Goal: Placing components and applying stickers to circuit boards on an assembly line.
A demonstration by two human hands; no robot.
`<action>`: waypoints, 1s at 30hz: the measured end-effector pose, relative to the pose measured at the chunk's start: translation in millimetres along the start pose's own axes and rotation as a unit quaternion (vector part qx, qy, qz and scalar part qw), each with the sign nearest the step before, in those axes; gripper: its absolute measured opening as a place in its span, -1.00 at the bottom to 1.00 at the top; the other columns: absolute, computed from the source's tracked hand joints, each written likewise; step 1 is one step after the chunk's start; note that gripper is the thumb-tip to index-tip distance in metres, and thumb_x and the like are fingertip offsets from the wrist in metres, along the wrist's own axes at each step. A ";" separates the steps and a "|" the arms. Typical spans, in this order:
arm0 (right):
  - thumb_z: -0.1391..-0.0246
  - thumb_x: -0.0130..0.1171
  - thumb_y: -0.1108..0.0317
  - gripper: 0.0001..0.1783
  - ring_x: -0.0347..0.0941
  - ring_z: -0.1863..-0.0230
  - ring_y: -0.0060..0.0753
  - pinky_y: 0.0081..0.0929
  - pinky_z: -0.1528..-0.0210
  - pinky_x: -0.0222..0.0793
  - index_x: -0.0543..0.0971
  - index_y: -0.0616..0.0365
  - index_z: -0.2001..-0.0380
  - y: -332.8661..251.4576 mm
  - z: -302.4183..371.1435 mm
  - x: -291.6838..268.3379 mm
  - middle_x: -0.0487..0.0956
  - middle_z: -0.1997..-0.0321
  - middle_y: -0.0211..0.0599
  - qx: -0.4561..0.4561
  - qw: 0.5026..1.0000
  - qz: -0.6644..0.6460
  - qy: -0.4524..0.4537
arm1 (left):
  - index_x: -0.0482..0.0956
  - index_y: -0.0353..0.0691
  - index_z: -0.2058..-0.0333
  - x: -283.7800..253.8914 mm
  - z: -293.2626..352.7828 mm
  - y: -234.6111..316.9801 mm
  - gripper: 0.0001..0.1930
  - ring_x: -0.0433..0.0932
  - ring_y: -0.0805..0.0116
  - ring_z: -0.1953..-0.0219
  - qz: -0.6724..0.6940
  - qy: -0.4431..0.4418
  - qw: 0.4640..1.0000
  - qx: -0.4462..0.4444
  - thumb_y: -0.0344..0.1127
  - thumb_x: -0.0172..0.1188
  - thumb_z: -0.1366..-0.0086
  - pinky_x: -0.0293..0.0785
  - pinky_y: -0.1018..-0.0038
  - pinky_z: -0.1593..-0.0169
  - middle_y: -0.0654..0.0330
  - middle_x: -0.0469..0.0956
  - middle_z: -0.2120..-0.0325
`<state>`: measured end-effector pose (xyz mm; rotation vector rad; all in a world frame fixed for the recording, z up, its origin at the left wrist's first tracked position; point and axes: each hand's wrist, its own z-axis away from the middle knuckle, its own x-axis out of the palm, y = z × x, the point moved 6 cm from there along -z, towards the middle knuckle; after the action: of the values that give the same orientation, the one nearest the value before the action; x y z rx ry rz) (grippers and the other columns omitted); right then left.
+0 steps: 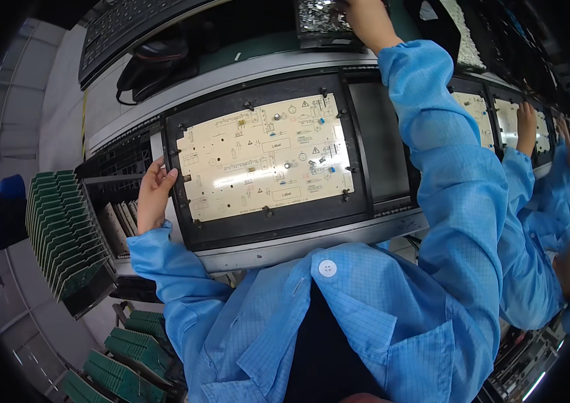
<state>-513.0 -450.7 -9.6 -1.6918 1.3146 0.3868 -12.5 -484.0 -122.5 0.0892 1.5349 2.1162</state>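
In front of me a black carrier frame [278, 232] lies on the rail, with a cream circuit board [231, 151] held in it by several black clips. A few small parts, some of them blue, stand on the board. My left hand [154, 196] grips the frame's left edge, thumb against the rim. At the top of the view my right hand [369, 21] reaches to a dark bin of small shiny metal parts [322, 20]. Its fingers are mostly cut off by the picture's edge, so whether they hold anything is hidden.
Green boards stand upright in a rack [63, 235] at left, with more stacks below. A scanner-like black device [157, 57] and a keyboard [123, 30] sit beyond the rail [285, 252]. On the right, co-workers' hands [527, 127] are over further framed boards.
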 end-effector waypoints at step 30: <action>-0.20 0.13 0.45 -0.88 0.46 0.42 -0.66 -0.67 0.37 0.40 0.60 0.29 0.28 -78.3 159.9 -13.3 0.56 0.45 -0.42 0.233 0.914 -0.257 -0.212 | 0.59 -0.36 0.22 194.5 49.5 134.3 -0.83 0.55 -0.01 0.19 -0.366 -0.097 0.856 0.352 -0.42 0.20 -0.23 0.49 0.26 0.07 -0.03 0.56 0.26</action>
<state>-404.2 -314.0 -46.5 -1.3734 0.5498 0.1007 -212.7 -384.7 -31.0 -0.0285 1.7657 0.8781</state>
